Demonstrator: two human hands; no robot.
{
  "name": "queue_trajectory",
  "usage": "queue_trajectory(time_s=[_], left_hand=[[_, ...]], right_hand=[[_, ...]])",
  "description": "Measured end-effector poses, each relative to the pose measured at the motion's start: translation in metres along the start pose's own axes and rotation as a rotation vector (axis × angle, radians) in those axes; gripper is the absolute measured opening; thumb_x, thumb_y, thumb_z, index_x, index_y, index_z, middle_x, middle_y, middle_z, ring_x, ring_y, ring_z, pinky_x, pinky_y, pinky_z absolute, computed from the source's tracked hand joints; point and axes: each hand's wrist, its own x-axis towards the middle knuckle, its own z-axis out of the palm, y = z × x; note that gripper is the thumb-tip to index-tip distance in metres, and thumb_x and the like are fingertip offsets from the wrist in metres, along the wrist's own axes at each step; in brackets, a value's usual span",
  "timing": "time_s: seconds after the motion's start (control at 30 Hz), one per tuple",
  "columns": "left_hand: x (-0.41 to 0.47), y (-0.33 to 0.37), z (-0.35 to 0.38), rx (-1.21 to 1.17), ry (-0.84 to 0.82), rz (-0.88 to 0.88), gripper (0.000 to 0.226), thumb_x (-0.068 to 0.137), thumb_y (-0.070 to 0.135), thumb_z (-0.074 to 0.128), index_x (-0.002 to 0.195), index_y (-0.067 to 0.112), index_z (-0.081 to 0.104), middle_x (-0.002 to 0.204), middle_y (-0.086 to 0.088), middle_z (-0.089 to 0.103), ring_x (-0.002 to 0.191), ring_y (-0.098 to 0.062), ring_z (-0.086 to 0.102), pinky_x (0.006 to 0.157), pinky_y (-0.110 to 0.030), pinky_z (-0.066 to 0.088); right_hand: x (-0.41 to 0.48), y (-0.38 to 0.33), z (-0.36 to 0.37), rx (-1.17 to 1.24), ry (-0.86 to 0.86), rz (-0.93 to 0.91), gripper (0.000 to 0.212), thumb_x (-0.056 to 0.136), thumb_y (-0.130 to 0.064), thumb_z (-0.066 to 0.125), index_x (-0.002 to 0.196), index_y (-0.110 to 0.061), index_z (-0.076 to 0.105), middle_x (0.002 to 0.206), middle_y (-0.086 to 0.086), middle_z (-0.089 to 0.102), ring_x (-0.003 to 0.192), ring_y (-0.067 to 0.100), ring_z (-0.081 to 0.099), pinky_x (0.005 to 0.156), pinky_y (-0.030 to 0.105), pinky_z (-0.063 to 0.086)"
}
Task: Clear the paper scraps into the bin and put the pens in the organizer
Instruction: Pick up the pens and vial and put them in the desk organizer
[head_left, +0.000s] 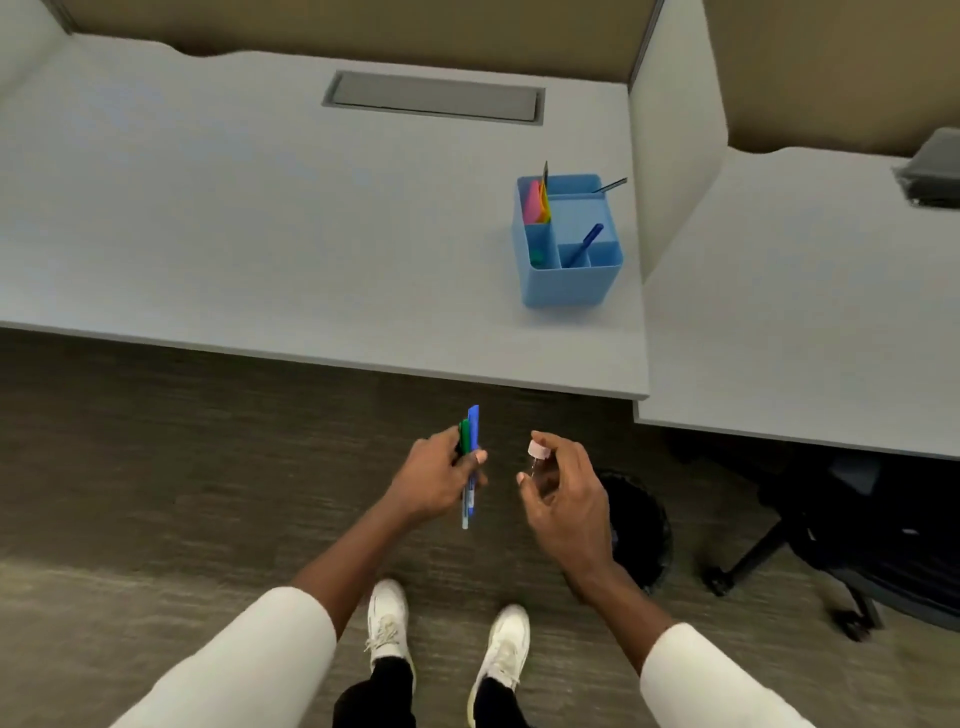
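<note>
Blue and green pens (470, 457) are clasped upright in the left hand (434, 480); a small pink-capped object (538, 451) is pinched by the right hand (563, 499), both held over grey carpet. Beyond, the blue organizer (569, 244) stands on the pale grey desk (260, 208), a black bin (641, 525) below.

Light blue organizer (569, 270) on the pale grey desk (260, 208), pink and orange sheets (537, 205) inside it, one blue pen (584, 247). Green and blue pens (470, 441). White sleeves (249, 670), streaky brown floor (156, 441).
</note>
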Motion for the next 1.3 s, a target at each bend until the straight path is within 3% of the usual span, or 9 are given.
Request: queue_trajectory(time_s=[0.23,0.43,0.57,0.67,0.77,1.03,1.3], left_hand=[[-0.015,0.052,-0.001,-0.013,0.101,0.05,0.005,0.097,0.026,0.068,0.1,0.023,0.069,0.088,0.005,0.078,0.081,0.003,0.074,0.082,-0.023,0.06],[-0.013,0.077,-0.01,0.011,0.201,0.072,0.009,0.093,0.031,0.073,0.097,0.023,0.07,0.083,0.008,0.078,0.076,0.006,0.073,0.082,-0.023,0.06],[0.002,0.086,-0.029,0.039,0.273,0.099,0.022,0.087,0.039,0.078,0.089,0.02,0.068,0.077,0.006,0.077,0.072,-0.004,0.074,0.079,-0.034,0.064],[0.018,0.093,-0.045,0.066,0.3,0.124,0.03,0.083,0.048,0.078,0.084,0.021,0.066,0.074,0.001,0.073,0.071,-0.015,0.073,0.075,-0.041,0.063],[0.036,0.103,-0.062,0.091,0.334,0.138,0.033,0.083,0.05,0.079,0.082,0.019,0.066,0.072,-0.001,0.069,0.07,-0.018,0.07,0.074,-0.04,0.063],[0.11,0.113,-0.112,0.037,0.264,0.133,0.033,0.085,0.051,0.075,0.091,0.019,0.066,0.082,0.0,0.075,0.075,-0.02,0.075,0.083,-0.045,0.064],[0.165,0.134,-0.143,0.041,0.176,0.195,0.034,0.085,0.049,0.077,0.093,0.017,0.067,0.083,-0.001,0.074,0.076,-0.023,0.075,0.083,-0.044,0.064]], right_hand=[[0.018,-0.008,-0.044,0.005,0.041,-0.051,0.053,0.087,-0.023,0.081,0.135,-0.025,0.057,0.118,-0.008,0.059,0.091,0.006,0.064,0.078,0.027,0.061],[0.035,-0.015,-0.062,0.006,0.082,-0.059,0.051,0.088,-0.025,0.081,0.132,-0.026,0.056,0.118,-0.009,0.061,0.097,0.004,0.062,0.084,0.02,0.057],[0.053,-0.022,-0.06,0.017,0.101,-0.049,0.055,0.088,-0.024,0.082,0.136,-0.026,0.055,0.12,-0.009,0.062,0.097,0.004,0.063,0.083,0.012,0.051],[0.071,-0.028,-0.054,0.006,0.127,-0.042,0.054,0.089,-0.024,0.081,0.136,-0.026,0.054,0.12,-0.008,0.061,0.093,0.005,0.065,0.081,0.02,0.06],[0.091,-0.035,-0.046,0.022,0.155,-0.021,0.053,0.088,-0.022,0.083,0.134,-0.025,0.056,0.12,-0.007,0.061,0.086,0.009,0.068,0.076,0.026,0.064],[0.161,-0.057,-0.021,-0.046,0.238,0.028,0.052,0.086,-0.026,0.086,0.129,-0.026,0.057,0.117,-0.006,0.066,0.076,0.008,0.068,0.073,0.024,0.065],[0.198,-0.072,-0.017,-0.088,0.379,0.105,0.05,0.087,-0.025,0.085,0.128,-0.023,0.058,0.115,-0.005,0.067,0.085,0.009,0.068,0.076,0.028,0.066]])
